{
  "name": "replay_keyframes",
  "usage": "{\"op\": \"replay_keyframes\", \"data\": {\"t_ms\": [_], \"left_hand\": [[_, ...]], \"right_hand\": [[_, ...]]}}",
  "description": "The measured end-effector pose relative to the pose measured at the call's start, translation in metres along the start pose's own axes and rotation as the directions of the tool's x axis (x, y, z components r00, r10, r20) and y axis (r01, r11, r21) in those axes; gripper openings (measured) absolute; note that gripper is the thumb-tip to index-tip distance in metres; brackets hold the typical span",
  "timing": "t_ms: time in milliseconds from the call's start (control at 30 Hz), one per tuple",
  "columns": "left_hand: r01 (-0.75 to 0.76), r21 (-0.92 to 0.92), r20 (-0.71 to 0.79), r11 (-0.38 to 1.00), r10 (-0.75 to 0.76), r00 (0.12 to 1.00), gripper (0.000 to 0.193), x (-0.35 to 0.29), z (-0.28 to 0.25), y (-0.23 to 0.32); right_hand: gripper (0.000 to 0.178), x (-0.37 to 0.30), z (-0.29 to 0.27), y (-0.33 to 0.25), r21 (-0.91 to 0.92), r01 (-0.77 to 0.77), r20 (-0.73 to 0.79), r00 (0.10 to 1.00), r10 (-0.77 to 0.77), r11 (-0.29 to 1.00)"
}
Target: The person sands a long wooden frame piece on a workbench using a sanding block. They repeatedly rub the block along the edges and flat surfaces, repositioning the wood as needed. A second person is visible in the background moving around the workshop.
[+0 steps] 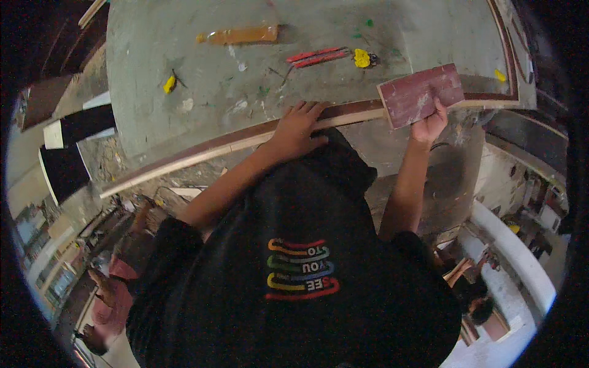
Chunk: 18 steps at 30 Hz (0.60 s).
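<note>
A worn reddish-brown rectangle of sandpaper (419, 98), whitened with dust in places, is in my right hand (431, 124). The thumb lies over its face, while the other fingers are mostly hidden behind it. It is tilted above the near right part of the edge strip. My left hand (300, 129) rests on the near edge of the grey-green tabletop (202, 116), its fingers stretched flat over the brown and pale wooden edging (230, 142). Nothing shows in that hand.
On the tabletop lie an amber plastic bottle (239, 34), red-and-black slim tools (318, 57), a yellow lump (362, 58) and a small yellow piece (170, 84). Another person (113, 300) is at lower left, and one more (475, 300) at lower right.
</note>
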<state>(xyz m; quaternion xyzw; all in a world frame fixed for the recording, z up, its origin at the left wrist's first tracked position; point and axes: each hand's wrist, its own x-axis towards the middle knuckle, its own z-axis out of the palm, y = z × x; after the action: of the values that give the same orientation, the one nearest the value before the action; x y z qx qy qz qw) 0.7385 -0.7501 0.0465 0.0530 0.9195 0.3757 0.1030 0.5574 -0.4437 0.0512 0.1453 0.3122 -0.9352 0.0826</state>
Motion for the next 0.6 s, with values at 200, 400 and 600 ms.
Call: {"op": "replay_keyframes", "data": {"t_ms": [200,400,600], "left_hand": [[-0.049,0.287,-0.101,0.957,0.081,0.992,0.063,-0.005,0.026,0.000],[0.047,0.277,-0.235,0.960,0.020,0.972,0.056,-0.008,0.040,-0.003],[0.079,0.382,-0.292,0.921,0.039,0.956,0.048,-0.001,0.049,-0.002]], "right_hand": [[0.056,-0.015,0.103,0.008,-0.445,-0.247,0.135,0.932,0.337,0.861],[0.072,0.007,0.142,0.038,-0.975,0.217,0.207,0.819,0.535,0.045],[0.080,0.051,0.146,0.045,-0.734,0.649,0.094,0.388,0.917,-0.199]]}}
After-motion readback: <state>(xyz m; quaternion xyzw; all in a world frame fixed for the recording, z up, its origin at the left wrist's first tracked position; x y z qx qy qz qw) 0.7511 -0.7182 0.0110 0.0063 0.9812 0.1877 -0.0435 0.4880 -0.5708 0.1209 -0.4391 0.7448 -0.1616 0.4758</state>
